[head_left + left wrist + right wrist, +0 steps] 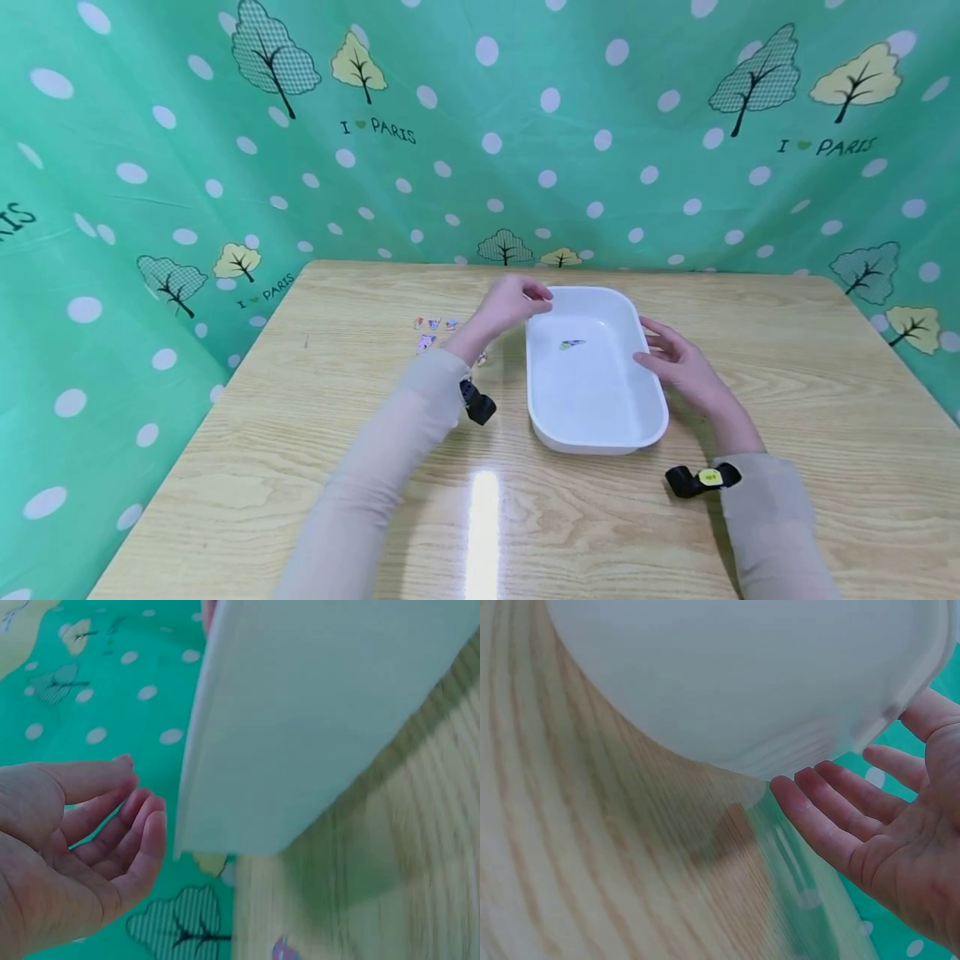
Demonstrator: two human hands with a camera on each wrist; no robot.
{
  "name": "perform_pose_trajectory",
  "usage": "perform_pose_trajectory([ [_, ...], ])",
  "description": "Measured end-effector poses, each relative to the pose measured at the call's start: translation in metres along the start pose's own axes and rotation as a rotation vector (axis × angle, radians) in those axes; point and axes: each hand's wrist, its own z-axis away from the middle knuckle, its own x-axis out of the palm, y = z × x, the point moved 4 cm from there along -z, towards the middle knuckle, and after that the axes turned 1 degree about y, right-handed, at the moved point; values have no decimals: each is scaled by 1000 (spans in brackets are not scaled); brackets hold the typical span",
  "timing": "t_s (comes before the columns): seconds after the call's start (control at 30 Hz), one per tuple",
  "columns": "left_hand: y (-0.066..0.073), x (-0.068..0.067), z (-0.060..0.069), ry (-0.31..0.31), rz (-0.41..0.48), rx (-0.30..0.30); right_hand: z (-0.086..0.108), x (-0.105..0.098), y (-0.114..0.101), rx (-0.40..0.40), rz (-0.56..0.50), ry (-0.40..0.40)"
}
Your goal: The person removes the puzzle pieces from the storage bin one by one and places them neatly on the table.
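Note:
A white rectangular plastic basin (pixel 592 400) with rounded corners appears in the head view, with a small flat yellow, green and blue piece (pixel 572 343) lying inside. My right hand (pixel 678 362) holds its right side, thumb over the rim and fingers against the outer wall; the right wrist view shows these fingers (pixel 832 806) at the wall. At the far left corner, my left hand (pixel 513 300) hovers by the rim. Its fingers are loosely bent, and the left wrist view shows this hand (pixel 82 847) apart from the basin wall (pixel 300 720) with nothing visible in it.
Several small colourful cut-out pieces, among them a purple one (pixel 425 342), lie on the wooden table (pixel 300 467) left of the basin, partly behind my left forearm. A green dotted cloth (pixel 450 200) hangs behind the table and along its left side.

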Motion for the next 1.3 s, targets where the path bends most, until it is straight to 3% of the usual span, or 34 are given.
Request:
perform_pose_trajectory([
  [0.2,9,24,-12,-95,-69,51,0,-1,1,-3,7,7],
  [0.37,8,42,-21,-173,-168,97,1,1,1,-2,15,2],
  [0.6,9,57,-28,-250,-327,159,1,1,1,6,31,11],
  [0.77,7,65,-31,-309,-416,154,0,0,0,-3,39,17],
  [1.1,8,74,-28,-322,-611,163,-1,-1,1,-3,29,17],
  [1.3,7,77,-27,-336,-652,178,-1,-1,1,-5,34,20],
])
